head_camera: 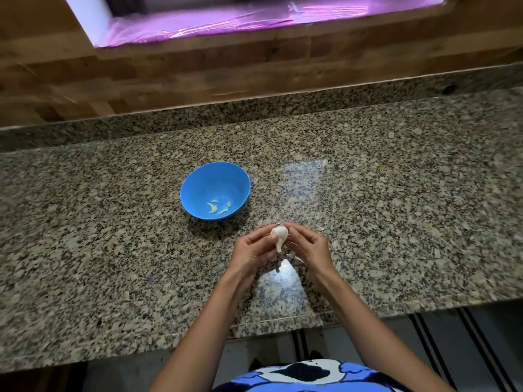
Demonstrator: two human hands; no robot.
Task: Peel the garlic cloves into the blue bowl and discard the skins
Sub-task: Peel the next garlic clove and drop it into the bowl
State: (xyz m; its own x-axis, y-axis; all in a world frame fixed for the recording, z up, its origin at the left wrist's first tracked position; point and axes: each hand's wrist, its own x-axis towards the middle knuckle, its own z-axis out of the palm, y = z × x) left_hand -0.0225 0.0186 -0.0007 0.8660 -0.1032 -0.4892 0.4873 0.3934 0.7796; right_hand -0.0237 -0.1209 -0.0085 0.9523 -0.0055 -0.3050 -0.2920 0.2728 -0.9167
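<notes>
Both hands meet over the speckled granite countertop (pixel 396 193) and grasp one piece of garlic (pixel 279 234) between them. The left hand (pixel 252 250) pinches it from its own side with thumb and fingertips curled in, and the right hand (pixel 308 247) pinches it from the opposite side, its fingers bent round the top. The garlic is white and papery, rounded at the top with a thin tail hanging down between the two palms; whether it is a whole bulb or a single large clove cannot be told. It is held above the stone, not resting on it. Beyond the grip and off to its left stands the blue bowl (pixel 198 176), near but apart from the hands, upright on the counter. A few pale peeled cloves (pixel 213 207) lie in the bottom of it, on the side nearest the grip. Farther beyond the grip rises a wooden wall (pixel 169 66) with a purple-lit opening (pixel 226 18). Behind the grip, toward the person, a blue patterned shirt (pixel 305 374) shows.
</notes>
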